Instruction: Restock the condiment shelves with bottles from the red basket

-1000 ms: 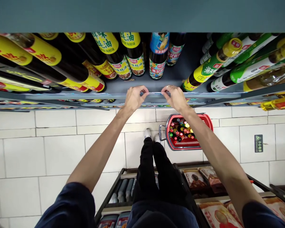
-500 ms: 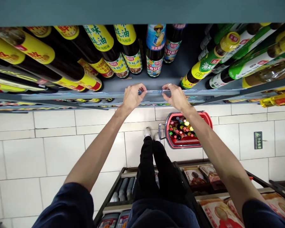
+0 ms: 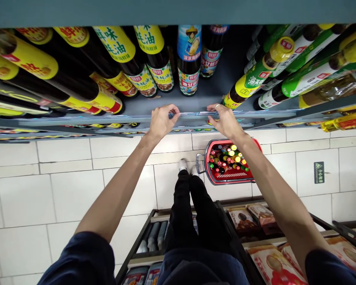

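Observation:
At the front edge of the shelf [image 3: 130, 114], my left hand [image 3: 160, 122] has its thumb and forefinger curled together at the label strip [image 3: 192, 114]. My right hand [image 3: 224, 122], with a ring on one finger, is at the same strip farther right, its thumb and forefinger apart and nothing visibly held. Behind the gap between the hands stands a blue-labelled oyster sauce bottle [image 3: 189, 59]. A yellow-and-green sauce bottle [image 3: 246, 81] is just behind my right hand. Yellow-labelled oyster sauce bottles [image 3: 154, 59] stand behind my left.
A red shopping basket [image 3: 231, 176] with several bottles stands on the tiled floor [image 3: 130, 194] beside my feet, partly hidden by my right forearm. Behind me is a low rack holding packaged bags [image 3: 274, 265]. A green floor sign [image 3: 319, 172] lies at right.
My hands have moved slightly apart along the shelf edge, and my right thumb and forefinger have spread wider. The view has shifted a little, so the bottles appear farther left.

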### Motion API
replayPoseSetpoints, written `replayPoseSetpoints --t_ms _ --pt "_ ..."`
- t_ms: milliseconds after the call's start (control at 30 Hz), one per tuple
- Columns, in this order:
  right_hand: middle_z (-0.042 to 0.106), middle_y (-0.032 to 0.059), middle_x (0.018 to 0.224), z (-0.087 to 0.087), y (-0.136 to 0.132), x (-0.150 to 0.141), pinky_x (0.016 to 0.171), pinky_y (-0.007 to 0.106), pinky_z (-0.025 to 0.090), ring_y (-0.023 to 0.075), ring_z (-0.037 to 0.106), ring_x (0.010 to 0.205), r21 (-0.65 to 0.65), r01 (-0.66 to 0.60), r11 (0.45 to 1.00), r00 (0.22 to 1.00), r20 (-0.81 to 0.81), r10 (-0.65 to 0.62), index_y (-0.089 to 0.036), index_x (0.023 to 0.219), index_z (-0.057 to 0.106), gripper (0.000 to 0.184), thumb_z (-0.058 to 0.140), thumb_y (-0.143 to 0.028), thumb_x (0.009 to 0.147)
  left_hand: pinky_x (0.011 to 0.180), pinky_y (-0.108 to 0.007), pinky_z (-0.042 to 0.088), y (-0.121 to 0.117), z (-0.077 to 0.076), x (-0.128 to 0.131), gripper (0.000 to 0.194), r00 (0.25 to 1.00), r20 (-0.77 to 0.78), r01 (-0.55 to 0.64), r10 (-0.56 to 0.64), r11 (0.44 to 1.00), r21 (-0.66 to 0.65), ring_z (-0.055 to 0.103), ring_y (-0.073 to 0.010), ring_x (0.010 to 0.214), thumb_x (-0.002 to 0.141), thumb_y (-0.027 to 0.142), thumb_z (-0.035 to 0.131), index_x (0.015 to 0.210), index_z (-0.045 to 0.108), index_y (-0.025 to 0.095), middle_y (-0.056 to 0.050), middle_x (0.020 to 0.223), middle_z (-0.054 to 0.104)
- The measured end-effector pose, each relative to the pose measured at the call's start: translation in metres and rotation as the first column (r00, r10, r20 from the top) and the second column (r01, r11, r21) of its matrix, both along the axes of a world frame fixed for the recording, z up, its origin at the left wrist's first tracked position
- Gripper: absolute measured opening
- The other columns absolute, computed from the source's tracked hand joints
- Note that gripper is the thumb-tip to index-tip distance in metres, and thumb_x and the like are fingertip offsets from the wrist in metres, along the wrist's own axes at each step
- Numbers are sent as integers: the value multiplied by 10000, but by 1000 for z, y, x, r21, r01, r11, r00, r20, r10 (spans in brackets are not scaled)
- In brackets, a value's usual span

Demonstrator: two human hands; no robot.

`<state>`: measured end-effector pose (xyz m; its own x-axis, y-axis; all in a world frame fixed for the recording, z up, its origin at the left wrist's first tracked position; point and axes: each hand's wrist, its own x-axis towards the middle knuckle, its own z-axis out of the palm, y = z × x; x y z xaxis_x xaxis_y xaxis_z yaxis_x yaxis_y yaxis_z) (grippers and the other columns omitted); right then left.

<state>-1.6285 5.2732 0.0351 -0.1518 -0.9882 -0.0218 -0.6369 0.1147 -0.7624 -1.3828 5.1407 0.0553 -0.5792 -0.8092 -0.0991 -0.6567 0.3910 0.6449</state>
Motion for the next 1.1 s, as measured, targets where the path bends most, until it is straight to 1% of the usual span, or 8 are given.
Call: replayPoseSetpoints --t_ms 133,267,367,467,600,733,900,1100 --pt "725 66 1240 8 -5 9 1104 480 540 270 680 1171 5 -20 1000 1000 -23 20 -274 1248 659 320 613 -252 933 870 -357 532 -1 2 0 41 1000 -18 9 -9 1000 15 732 -230 899 876 262 676 843 696 274 -8 915 794" --pt "731 68 1180 13 -21 26 1094 454 539 266 678 1146 15 -60 998 996 -71 61 -259 1143 687 210 604 -246 951 860 -347 534 -2 3 0 86 999 -36 27 -26 999 31 739 -215 887 863 233 673 922 726 267 -9 929 801" --pt "736 57 1101 11 -29 37 1045 447 556 257 689 1072 41 -66 997 993 -95 69 -259 1056 686 156 568 -226 960 860 -339 536 -2 4 0 85 997 -48 57 -56 998 27 730 -210 893 871 234 666 909 739 251 -23 958 797" --pt "734 48 1079 7 -32 41 1020 437 562 249 688 1044 51 -64 997 991 -116 69 -259 1037 674 152 546 -226 963 876 -350 537 -4 2 3 89 998 -42 54 -53 998 20 725 -212 901 880 230 659 895 746 246 -30 959 795" --pt "737 26 1050 5 -33 40 993 406 574 228 692 1000 42 -67 997 988 -136 72 -274 1005 667 127 557 -234 955 908 -364 550 -10 -5 7 117 993 -72 96 -90 992 79 723 -214 917 842 206 691 946 743 223 -46 979 794" --pt "741 38 1052 2 -33 39 1001 431 576 249 696 1009 42 -50 998 990 -128 55 -274 1013 679 134 561 -254 952 908 -379 555 -14 -11 8 174 988 -81 139 -133 987 79 721 -228 945 821 188 704 991 732 209 -67 1015 784" --pt "743 65 1059 1 -34 42 1007 450 577 270 698 1007 42 -37 998 993 -108 41 -251 1040 695 160 566 -266 947 909 -372 552 -11 -11 4 118 985 -98 145 -140 988 50 704 -224 939 862 220 664 957 734 226 -56 1012 766" --pt "734 77 1150 8 -28 37 1062 476 557 283 691 1081 37 -63 997 995 -72 65 -254 1138 682 225 622 -257 921 939 -368 549 -8 -12 6 123 985 -113 139 -130 987 82 702 -211 939 877 219 658 983 718 237 -45 1001 765"
